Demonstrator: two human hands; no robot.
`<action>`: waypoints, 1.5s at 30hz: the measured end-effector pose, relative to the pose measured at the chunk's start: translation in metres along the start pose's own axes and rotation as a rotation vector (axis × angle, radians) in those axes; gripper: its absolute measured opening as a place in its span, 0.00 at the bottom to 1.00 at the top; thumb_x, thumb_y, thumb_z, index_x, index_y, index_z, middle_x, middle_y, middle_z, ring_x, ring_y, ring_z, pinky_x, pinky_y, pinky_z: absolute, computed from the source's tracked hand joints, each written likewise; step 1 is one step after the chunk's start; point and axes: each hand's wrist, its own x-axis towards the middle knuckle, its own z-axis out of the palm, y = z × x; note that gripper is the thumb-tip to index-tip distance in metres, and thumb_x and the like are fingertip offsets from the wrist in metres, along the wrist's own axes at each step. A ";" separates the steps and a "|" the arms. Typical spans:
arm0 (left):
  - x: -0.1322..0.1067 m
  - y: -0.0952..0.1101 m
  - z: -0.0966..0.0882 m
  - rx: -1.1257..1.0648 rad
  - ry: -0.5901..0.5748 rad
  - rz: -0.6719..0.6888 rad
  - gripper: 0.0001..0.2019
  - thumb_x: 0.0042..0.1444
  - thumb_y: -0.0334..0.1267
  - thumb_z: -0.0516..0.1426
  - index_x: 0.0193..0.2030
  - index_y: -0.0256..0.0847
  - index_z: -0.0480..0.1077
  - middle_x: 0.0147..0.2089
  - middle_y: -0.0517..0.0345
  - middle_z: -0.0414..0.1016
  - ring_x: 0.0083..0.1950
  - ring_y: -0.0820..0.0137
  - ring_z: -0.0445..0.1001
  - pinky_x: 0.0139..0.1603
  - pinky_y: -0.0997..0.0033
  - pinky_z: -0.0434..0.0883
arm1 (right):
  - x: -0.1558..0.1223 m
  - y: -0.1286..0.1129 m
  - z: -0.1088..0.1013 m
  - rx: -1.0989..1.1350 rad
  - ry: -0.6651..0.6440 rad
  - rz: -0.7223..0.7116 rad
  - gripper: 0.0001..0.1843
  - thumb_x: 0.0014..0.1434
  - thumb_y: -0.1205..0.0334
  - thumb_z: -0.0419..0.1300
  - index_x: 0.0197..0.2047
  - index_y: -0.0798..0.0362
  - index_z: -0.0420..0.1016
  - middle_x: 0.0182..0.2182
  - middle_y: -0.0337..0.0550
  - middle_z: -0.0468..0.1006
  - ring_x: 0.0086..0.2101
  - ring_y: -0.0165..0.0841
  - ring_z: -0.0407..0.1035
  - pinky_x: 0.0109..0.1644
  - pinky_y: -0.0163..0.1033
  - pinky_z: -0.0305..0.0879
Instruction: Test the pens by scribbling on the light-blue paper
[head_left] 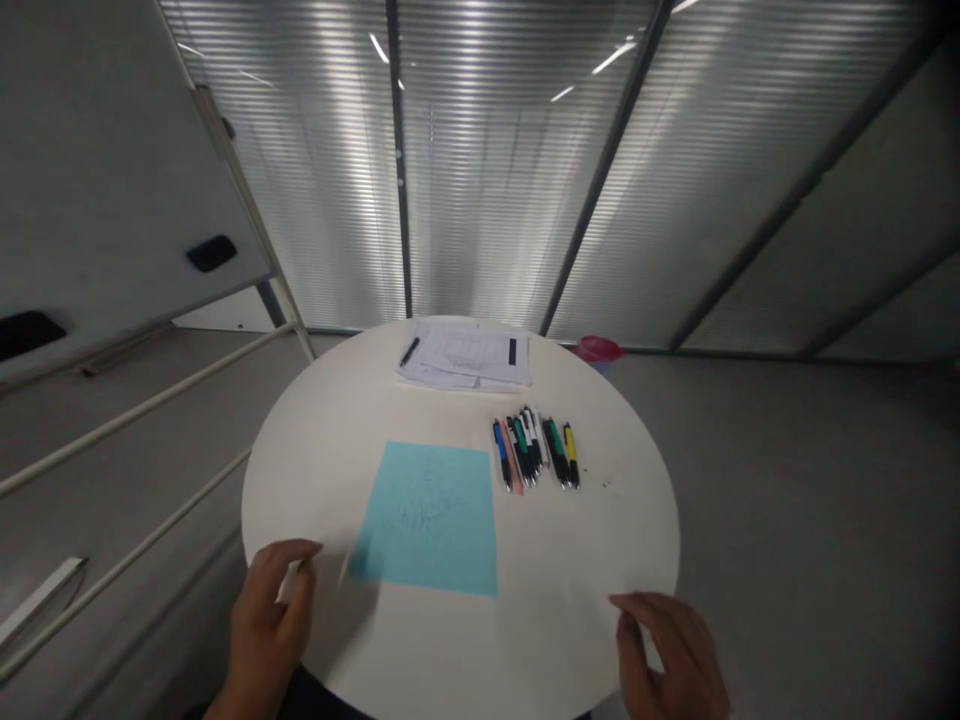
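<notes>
A light blue sheet of paper (433,517) with faint scribbles lies on the round white table (322,450). My left hand (268,625) is at the table's near left edge, fingers curled around a whitish pen (289,580) that is blurred by motion, just left of the sheet's near corner. My right hand (671,655) rests at the near right edge with its fingers loosely apart and nothing in it. To the right of the sheet, a row of several pens (534,447) in blue, pink, green, black and yellow lies side by side.
A stack of white printed papers (469,357) with a black pen (409,351) lies at the table's far side. A whiteboard on a stand (112,190) leans at the left. A red object (598,348) sits behind the table by the ribbed wall.
</notes>
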 end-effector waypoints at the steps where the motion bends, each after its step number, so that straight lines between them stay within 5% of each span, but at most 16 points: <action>1: 0.016 0.008 0.006 -0.022 -0.022 -0.010 0.11 0.58 0.45 0.50 0.40 0.47 0.72 0.44 0.52 0.75 0.47 0.59 0.74 0.41 0.60 0.75 | 0.018 0.001 0.008 -0.023 0.011 -0.077 0.06 0.59 0.64 0.56 0.38 0.48 0.74 0.33 0.45 0.77 0.37 0.40 0.71 0.46 0.50 0.66; 5: 0.071 0.018 0.032 0.000 -0.177 0.027 0.15 0.58 0.45 0.50 0.44 0.41 0.73 0.44 0.50 0.76 0.44 0.62 0.75 0.44 0.62 0.74 | 0.067 0.000 0.042 -0.042 -0.021 -0.033 0.09 0.60 0.66 0.54 0.43 0.53 0.72 0.39 0.48 0.77 0.42 0.40 0.69 0.49 0.48 0.63; 11: 0.111 0.019 0.066 0.273 -0.247 0.119 0.17 0.60 0.42 0.48 0.47 0.37 0.74 0.46 0.46 0.74 0.48 0.61 0.73 0.53 0.61 0.69 | 0.076 0.000 0.068 -0.109 -0.061 0.034 0.13 0.59 0.69 0.53 0.46 0.54 0.71 0.41 0.50 0.74 0.45 0.42 0.65 0.51 0.49 0.60; 16: 0.110 0.026 0.072 0.518 -0.271 0.164 0.21 0.61 0.42 0.49 0.55 0.36 0.72 0.51 0.42 0.72 0.49 0.57 0.72 0.51 0.57 0.69 | 0.075 0.004 0.067 -0.093 -0.088 0.023 0.12 0.59 0.69 0.52 0.44 0.53 0.72 0.40 0.49 0.73 0.45 0.41 0.64 0.51 0.49 0.59; 28: 0.112 0.037 0.074 0.677 -0.312 0.148 0.23 0.64 0.46 0.45 0.61 0.38 0.65 0.49 0.41 0.72 0.49 0.55 0.73 0.49 0.58 0.67 | 0.073 0.009 0.074 -0.108 -0.126 0.062 0.14 0.57 0.69 0.54 0.47 0.55 0.71 0.42 0.51 0.71 0.46 0.42 0.62 0.51 0.49 0.59; 33: 0.118 0.042 0.073 0.638 -0.374 0.078 0.25 0.63 0.50 0.45 0.59 0.39 0.66 0.48 0.44 0.74 0.47 0.56 0.75 0.44 0.61 0.69 | 0.071 0.004 0.071 -0.156 -0.151 0.042 0.14 0.57 0.69 0.53 0.47 0.55 0.72 0.43 0.51 0.71 0.45 0.42 0.62 0.49 0.48 0.59; 45: 0.114 0.028 0.067 0.536 -0.329 0.127 0.20 0.62 0.43 0.48 0.56 0.43 0.71 0.47 0.47 0.77 0.47 0.58 0.75 0.45 0.62 0.68 | 0.068 -0.005 0.066 -0.232 -0.201 0.057 0.15 0.58 0.67 0.54 0.48 0.56 0.73 0.45 0.52 0.71 0.48 0.43 0.62 0.51 0.47 0.58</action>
